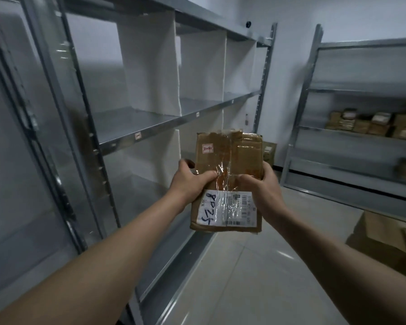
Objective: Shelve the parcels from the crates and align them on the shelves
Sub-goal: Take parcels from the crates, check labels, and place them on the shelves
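Left hand (190, 178) & right hand (260, 184) grip parcel (227, 181) btwn them, thumbs on top.

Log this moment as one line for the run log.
holding: taped cardboard parcel | left hand: grips left edge | right hand: grips right edge | left shelf: bare ahead | status: not yet shelved

The left hand (189, 178) and right hand (259, 184) are covering the middle of the parcel (227, 181), and glossy tape is blurring the small print on its white label (227, 208). The shelf rack (136, 127) on the left is smearing with motion blur and running off the top and left edges. The parcels on the far rack (370, 124) are showing too soft to count or read. A cardboard box (384, 233) at lower right is being cut off by the picture's edge.
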Available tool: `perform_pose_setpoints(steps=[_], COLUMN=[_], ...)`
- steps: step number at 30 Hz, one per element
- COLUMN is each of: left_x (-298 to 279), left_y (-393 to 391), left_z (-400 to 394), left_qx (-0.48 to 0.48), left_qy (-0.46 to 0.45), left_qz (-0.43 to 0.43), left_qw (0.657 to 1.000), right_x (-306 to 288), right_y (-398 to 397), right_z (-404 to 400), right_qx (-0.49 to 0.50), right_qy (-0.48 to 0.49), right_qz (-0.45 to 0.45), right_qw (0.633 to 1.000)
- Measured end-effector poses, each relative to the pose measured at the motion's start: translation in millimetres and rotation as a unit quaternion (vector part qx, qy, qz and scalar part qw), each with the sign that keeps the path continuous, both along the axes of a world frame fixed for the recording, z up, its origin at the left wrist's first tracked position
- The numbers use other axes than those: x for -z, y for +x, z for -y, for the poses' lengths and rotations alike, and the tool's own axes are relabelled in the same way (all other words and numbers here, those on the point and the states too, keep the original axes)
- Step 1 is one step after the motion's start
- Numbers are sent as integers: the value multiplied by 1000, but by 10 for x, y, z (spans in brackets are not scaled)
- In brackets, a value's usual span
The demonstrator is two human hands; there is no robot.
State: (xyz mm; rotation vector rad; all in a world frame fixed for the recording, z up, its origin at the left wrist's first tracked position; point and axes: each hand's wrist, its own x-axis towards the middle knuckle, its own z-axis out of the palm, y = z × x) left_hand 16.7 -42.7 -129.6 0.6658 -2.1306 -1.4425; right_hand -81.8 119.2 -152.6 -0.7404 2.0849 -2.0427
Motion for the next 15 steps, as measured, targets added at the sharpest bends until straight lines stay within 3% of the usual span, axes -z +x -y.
perform_pose_setpoints(steps=[15], left_x=[103], left_y=[-2500], left_z=[766], left_qx=[133], left_qy=[-12], left_qz=[0], left_qw=[991], right_x=[2], right_y=[-2051], right_z=[502], right_qx=[104], right_qy=[25], right_qz=[-22], right_qw=[994])
